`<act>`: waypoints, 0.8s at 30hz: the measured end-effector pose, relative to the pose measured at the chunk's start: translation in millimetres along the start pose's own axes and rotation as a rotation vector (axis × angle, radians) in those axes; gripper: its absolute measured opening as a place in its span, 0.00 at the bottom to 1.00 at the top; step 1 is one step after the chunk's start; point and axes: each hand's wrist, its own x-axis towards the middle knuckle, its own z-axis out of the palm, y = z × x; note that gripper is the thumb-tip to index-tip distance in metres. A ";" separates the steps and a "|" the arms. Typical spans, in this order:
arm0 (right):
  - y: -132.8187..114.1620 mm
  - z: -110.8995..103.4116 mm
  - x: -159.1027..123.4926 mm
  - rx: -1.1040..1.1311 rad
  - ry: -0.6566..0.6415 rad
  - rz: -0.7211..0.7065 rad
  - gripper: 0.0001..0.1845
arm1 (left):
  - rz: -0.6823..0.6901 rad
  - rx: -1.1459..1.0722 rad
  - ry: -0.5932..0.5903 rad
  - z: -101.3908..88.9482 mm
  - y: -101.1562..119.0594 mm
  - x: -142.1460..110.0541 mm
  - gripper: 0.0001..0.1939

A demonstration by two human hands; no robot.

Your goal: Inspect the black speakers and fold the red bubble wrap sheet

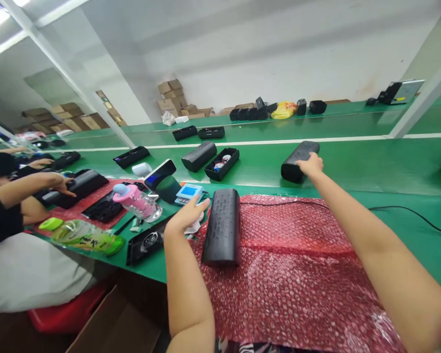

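- Black perforated speaker shell (299, 160) lies on the far green belt (371, 166); the right hand (310, 165) rests on its near right end, fingers curled over it, a grip apparently just forming.
- Left hand (188, 214) lies loosely open, holding nothing, just left of a second speaker shell (222, 227) on the red bubble wrap (297, 264).
- Judged step: pick-up from the belt. Next move calls for a firm wrap and a lift toward the near mat.

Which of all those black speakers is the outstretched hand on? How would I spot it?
Find the green conveyor belt beyond the red bubble wrap. The right hand rests on a black speaker lying alone there, right of the open black tray; another speaker lies on the wrap.
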 end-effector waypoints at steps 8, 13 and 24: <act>-37.5 71.9 -188.9 0.060 -0.920 -0.336 0.22 | 0.093 -0.243 -0.215 55.8 -23.1 -4.4 0.38; -50.1 73.6 -239.1 0.169 -0.947 -0.426 0.37 | 0.108 -0.507 -0.231 50.8 -29.5 -14.8 0.32; -99.9 14.1 -200.2 1.332 -0.901 -0.029 0.30 | 0.561 -0.961 -0.248 47.3 52.5 -45.0 0.31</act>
